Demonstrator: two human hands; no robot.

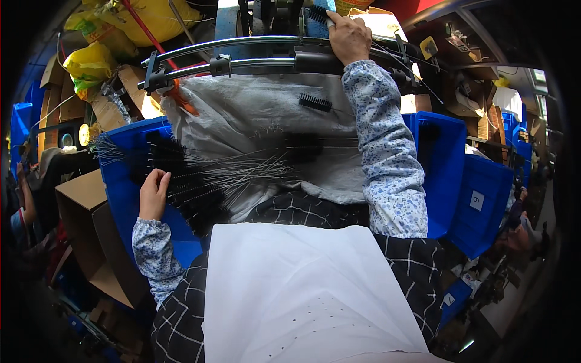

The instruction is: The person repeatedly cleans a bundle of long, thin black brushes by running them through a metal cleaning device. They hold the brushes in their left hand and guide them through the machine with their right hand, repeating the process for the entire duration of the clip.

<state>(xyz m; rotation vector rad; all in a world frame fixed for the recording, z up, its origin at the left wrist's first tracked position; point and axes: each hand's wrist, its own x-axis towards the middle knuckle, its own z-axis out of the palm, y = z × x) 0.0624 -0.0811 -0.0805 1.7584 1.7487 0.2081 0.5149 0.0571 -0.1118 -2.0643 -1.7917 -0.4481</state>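
Note:
At the machine at the top, my right hand [351,37] is closed on a wire brush, whose black bristle head [318,13] sticks out to the left of my fingers. My left hand [155,192] has its thumb and fingers drawn together at the edge of a heap of black bristle brushes [200,196]. Whatever those fingertips pinch is hidden. From the heap, thin bare wire stems [254,169] fan out to the right over a white woven sheet [224,112]. A single small black brush [315,102] lies higher up on this sheet.
Two metal rails [260,62] cross in front of the machine. A blue bin [121,181] stands under the brush heap, with an open cardboard box [91,206] to its left. More blue bins [484,199] stand at right. Yellow sacks [91,63] lie at upper left. Other people show at both edges.

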